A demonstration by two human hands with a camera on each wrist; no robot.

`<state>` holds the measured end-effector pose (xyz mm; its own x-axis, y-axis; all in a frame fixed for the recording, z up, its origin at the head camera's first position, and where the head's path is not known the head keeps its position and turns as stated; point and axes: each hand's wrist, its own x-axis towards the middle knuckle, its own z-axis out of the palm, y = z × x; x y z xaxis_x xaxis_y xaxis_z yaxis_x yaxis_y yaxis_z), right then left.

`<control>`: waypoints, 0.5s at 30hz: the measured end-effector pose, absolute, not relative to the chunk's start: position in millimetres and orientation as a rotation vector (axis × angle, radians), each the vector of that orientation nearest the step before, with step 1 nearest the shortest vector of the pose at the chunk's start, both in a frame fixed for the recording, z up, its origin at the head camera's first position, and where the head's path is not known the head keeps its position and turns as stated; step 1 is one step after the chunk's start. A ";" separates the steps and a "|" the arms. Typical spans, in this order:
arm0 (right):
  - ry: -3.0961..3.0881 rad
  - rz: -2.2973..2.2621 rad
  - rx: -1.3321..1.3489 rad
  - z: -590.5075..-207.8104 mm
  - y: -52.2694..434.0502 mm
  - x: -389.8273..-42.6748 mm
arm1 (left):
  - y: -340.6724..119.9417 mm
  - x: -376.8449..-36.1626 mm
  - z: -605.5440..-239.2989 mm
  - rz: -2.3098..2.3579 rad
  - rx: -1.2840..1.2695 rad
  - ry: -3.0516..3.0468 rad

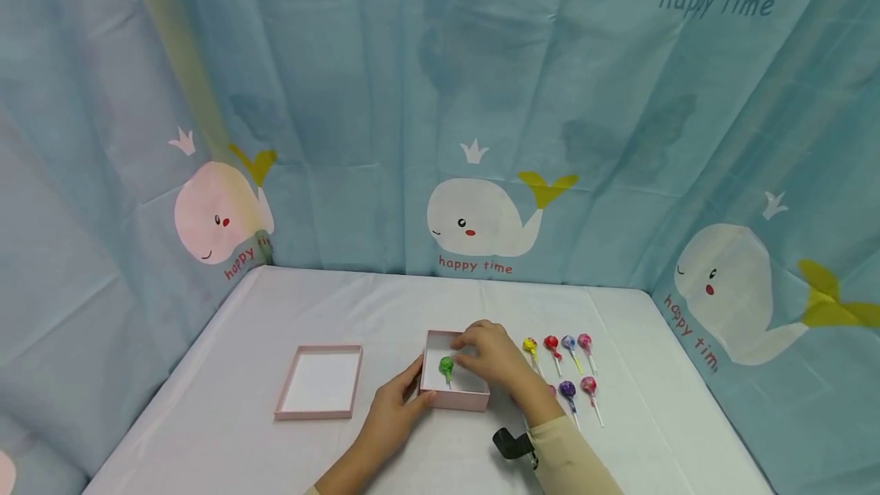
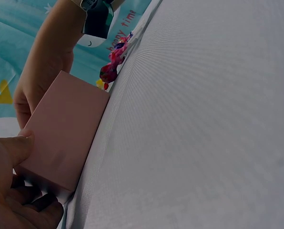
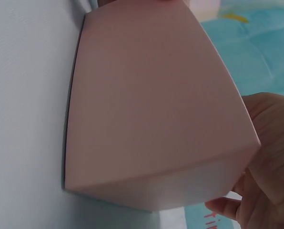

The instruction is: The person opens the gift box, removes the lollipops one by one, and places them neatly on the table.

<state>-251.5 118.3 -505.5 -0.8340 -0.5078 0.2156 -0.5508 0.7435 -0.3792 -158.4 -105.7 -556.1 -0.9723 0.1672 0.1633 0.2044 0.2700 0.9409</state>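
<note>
An open pink box (image 1: 455,401) with a white inside stands on the table. Inside it, a green lollipop (image 1: 446,367) lies toward the left wall. My left hand (image 1: 395,407) grips the box's near left corner, thumb on the front wall and fingers along the left side; the left wrist view shows the thumb (image 2: 20,148) against the pink wall. Reaching over the right wall, my right hand (image 1: 491,354) has its fingertips inside the box, just right of the green lollipop. Nothing shows between its slightly parted fingers. The right wrist view has the box wall covering those fingertips.
Two rows of lollipops stand out right of the box, among them a yellow one (image 1: 529,345), a red one (image 1: 552,343) and a purple one (image 1: 567,389). My right forearm partly hides the near row. A shallow pink lid (image 1: 318,415) lies at the left.
</note>
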 end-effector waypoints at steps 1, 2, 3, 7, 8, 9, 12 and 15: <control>-2.838 0.667 0.870 -505.7 116.8 -252.0 | -105.7 -158.4 -555.7 -1.847 -0.366 -2.476; -2.841 0.680 0.869 -505.2 115.4 -252.2 | -105.6 -158.5 -555.4 -1.850 -0.367 -2.474; -2.845 0.687 0.866 -505.0 113.9 -252.4 | -105.5 -158.6 -555.3 -1.850 -0.368 -2.472; -2.876 0.710 0.865 -505.6 108.3 -252.6 | -105.0 -158.4 -555.1 -1.843 -0.374 -2.478; -2.891 0.711 0.865 -505.7 107.1 -252.4 | -105.0 -158.5 -555.3 -1.840 -0.381 -2.477; -2.902 0.697 0.865 -507.0 106.3 -252.7 | -104.9 -158.5 -555.5 -1.840 -0.385 -2.479; -2.922 0.678 0.867 -509.5 103.9 -252.5 | -105.2 -158.8 -556.1 -1.845 -0.389 -2.477; -2.921 0.650 0.865 -511.7 102.2 -252.9 | -105.9 -159.1 -556.7 -1.851 -0.378 -2.474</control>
